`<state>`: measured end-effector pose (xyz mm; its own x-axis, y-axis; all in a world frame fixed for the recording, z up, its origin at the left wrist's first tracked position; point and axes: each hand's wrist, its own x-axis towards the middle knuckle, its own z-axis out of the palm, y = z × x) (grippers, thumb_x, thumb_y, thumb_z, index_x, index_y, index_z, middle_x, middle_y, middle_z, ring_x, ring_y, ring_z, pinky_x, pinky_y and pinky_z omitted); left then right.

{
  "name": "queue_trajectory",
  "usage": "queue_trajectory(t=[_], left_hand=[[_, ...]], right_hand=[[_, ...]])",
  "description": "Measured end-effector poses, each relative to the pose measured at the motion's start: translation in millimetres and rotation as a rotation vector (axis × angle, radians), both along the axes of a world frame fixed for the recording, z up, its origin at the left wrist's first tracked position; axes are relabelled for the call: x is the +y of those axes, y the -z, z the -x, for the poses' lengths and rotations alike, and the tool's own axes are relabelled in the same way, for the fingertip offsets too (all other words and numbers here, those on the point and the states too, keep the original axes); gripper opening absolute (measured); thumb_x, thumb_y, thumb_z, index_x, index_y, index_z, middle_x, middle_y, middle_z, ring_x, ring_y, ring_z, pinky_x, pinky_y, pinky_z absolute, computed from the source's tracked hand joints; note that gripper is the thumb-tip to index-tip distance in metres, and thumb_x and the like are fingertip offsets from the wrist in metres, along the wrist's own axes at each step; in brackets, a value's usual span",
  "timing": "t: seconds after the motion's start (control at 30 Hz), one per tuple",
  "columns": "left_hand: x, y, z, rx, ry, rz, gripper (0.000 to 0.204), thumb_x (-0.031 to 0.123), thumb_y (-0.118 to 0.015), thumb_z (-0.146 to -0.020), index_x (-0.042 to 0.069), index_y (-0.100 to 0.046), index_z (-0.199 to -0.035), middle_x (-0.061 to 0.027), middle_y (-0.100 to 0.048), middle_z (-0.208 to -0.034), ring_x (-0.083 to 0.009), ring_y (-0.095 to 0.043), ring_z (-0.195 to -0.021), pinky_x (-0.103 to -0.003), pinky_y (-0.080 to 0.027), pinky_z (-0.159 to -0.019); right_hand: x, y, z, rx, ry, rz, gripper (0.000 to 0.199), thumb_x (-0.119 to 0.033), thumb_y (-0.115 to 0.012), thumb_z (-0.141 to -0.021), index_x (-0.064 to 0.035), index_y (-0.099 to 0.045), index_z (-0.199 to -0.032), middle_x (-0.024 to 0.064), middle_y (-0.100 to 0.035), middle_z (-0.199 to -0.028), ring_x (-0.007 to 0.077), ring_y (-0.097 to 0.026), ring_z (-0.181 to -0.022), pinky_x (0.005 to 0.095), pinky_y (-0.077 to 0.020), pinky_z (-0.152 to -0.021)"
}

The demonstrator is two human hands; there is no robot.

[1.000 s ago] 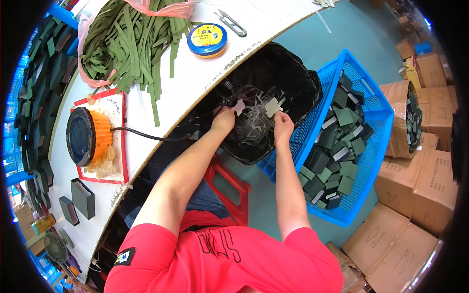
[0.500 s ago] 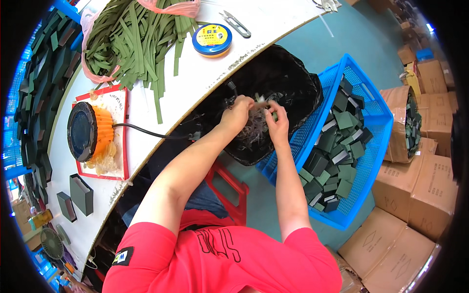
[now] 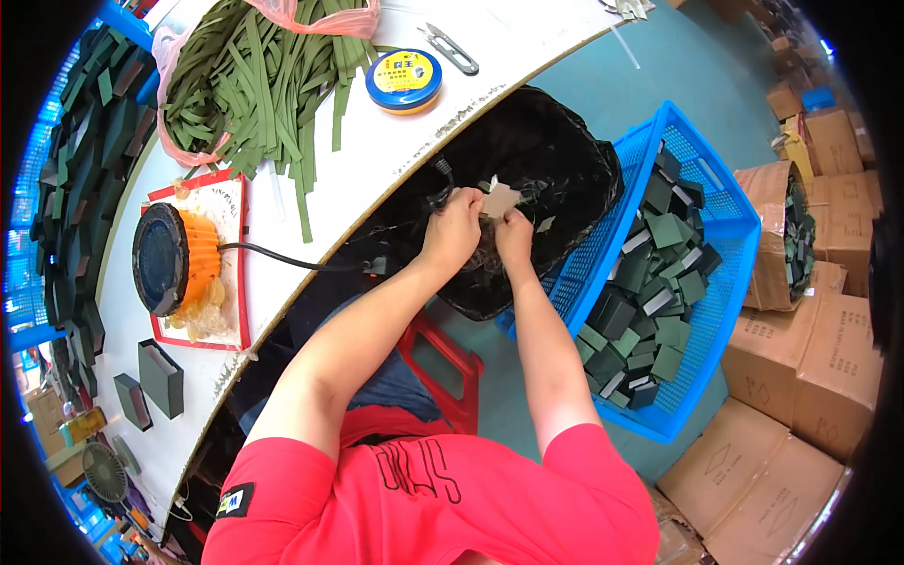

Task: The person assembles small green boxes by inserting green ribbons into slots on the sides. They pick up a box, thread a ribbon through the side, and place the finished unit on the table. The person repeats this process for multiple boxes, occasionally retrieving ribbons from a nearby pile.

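Round tin, blue rim, yellow label: on the desk up-left of the fingers; brown cardboard cartons: well right of them, beyond blue basket

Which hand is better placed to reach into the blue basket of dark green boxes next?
Probably the right hand: it is on the side nearest the blue basket. The left hand is nearer the table. Both pinch a pale scrap over the black bag.
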<state>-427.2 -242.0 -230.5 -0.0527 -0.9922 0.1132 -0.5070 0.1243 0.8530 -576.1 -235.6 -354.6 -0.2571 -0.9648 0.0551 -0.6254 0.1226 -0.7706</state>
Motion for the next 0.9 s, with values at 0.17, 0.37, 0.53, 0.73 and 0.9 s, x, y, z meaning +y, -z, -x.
queue_trajectory(t=[0.17, 0.37, 0.53, 0.73, 0.9], left_hand=[[27.9, -43.2, -10.2, 0.172, 0.097, -0.097, 0.013, 0.007, -0.063, -0.092, -0.004, -0.068, -0.099, -0.0158, -0.067, -0.09, -0.025, -0.067, -0.08, -0.033, -0.051, -0.071], [60.6, -61.2, -42.6, 0.062, 0.214, 0.1, 0.013, 0.001, -0.065, -0.088, -0.001, -0.07, -0.1, -0.012, -0.065, -0.09, -0.0275, -0.065, -0.082, -0.034, -0.052, -0.07], [67.6, -65.1, -55.8, -0.221, 0.397, 0.348, 0.029, -0.006, -0.065, -0.073, 0.002, -0.069, -0.101, -0.0097, -0.061, -0.09, -0.0287, -0.061, -0.084, -0.038, -0.053, -0.07], [68.3, -71.6, -63.3, -0.278, 0.423, 0.386, 0.031, -0.007, -0.064, -0.069, 0.001, -0.068, -0.099, -0.0094, -0.06, -0.09, -0.0282, -0.06, -0.084, -0.039, -0.053, -0.071], [83.0, -80.9, -76.6, -0.075, 0.311, 0.306, 0.021, -0.005, -0.065, -0.081, 0.001, -0.068, -0.101, -0.0108, -0.064, -0.089, -0.029, -0.064, -0.082, -0.036, -0.053, -0.07]], right_hand=[[5.6, 24.5, 44.9, 0.245, -0.154, -0.314, 0.074, -0.015, -0.07, -0.083, -0.0099, -0.036, -0.148, 0.0212, -0.065, -0.12, 0.0376, -0.064, -0.109, 0.0442, -0.0523, -0.092], [-2.0, -109.6, 47.5, 0.37, -0.09, -0.098, 0.032, -0.034, -0.067, -0.091, -0.0038, -0.075, -0.085, 0.0169, -0.068, -0.091, 0.0381, -0.066, -0.088, 0.0484, -0.0519, -0.079], [1.4, -190.4, 26.2, -0.331, -0.453, -0.383, 0.036, -0.037, -0.072, -0.09, -0.0016, -0.078, -0.084, 0.0112, -0.07, -0.084, 0.0199, -0.064, -0.086, 0.0294, -0.0482, -0.081], [7.0, -200.6, 9.7, -0.46, -0.426, -0.401, 0.027, -0.023, -0.078, -0.084, 0.0027, -0.072, -0.079, 0.0064, -0.066, -0.079, 0.0113, -0.06, -0.073, 0.0291, -0.0478, -0.067], [-18.9, -132.1, 38.2, -0.004, -0.085, -0.026, 0.023, -0.024, -0.073, -0.088, -0.0013, -0.073, -0.089, 0.0158, -0.066, -0.089, 0.0283, -0.067, -0.08, 0.0369, -0.0525, -0.072]])
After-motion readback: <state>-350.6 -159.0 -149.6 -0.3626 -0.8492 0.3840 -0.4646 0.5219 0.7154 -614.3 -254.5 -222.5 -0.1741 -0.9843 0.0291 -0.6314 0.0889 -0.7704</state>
